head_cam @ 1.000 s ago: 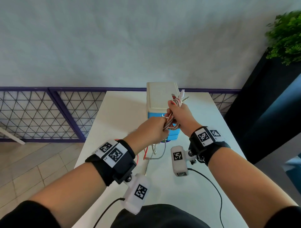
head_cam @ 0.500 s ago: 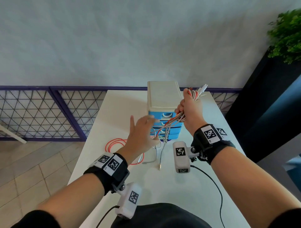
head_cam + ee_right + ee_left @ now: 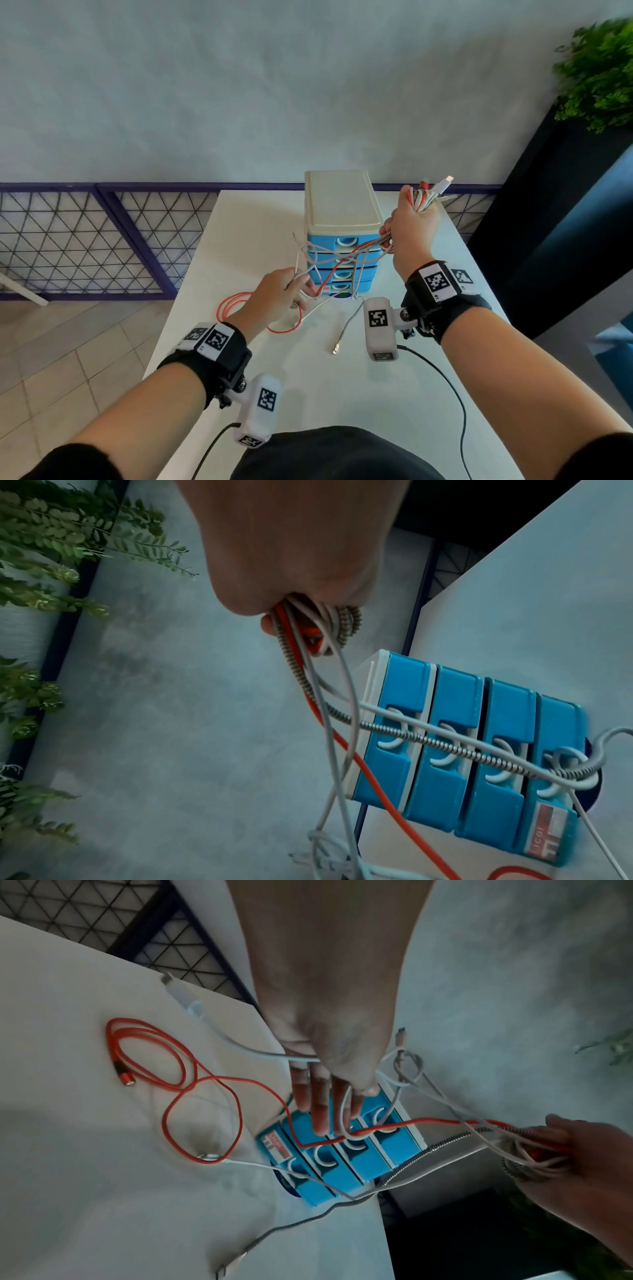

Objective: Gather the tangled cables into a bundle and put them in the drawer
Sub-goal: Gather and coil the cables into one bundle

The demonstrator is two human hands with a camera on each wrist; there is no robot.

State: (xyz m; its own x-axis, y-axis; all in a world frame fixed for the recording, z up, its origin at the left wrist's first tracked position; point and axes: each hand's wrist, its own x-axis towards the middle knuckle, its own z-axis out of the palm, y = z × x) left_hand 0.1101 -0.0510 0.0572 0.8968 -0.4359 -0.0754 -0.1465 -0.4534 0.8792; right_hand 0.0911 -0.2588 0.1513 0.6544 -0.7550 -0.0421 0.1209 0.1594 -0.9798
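A small drawer unit [image 3: 342, 205] with several blue drawers [image 3: 342, 1164], all closed, stands at the far middle of the white table [image 3: 342, 394]. My right hand [image 3: 407, 233] is raised at its upper right and grips a bundle of cable ends [image 3: 424, 198], red, white and metal-braided [image 3: 308, 631]. Strands stretch from it across the drawer fronts [image 3: 462, 750] to my left hand [image 3: 277, 294], which holds white cables [image 3: 346, 1118] threaded through its fingers. The red cable [image 3: 236, 305] lies looped on the table at left [image 3: 178, 1069]. A braided cable end [image 3: 346, 329] trails on the table.
A purple mesh railing [image 3: 102, 240] runs behind the table over a tiled floor. A dark cabinet [image 3: 548, 222] topped by a green plant [image 3: 599, 68] stands at right. The table's left edge is close to the red loops.
My right hand has lifted the bundle up and to the right. My left hand let go, dropped left with spread fingers, and now holds white strands; cables are pulled taut between the hands.
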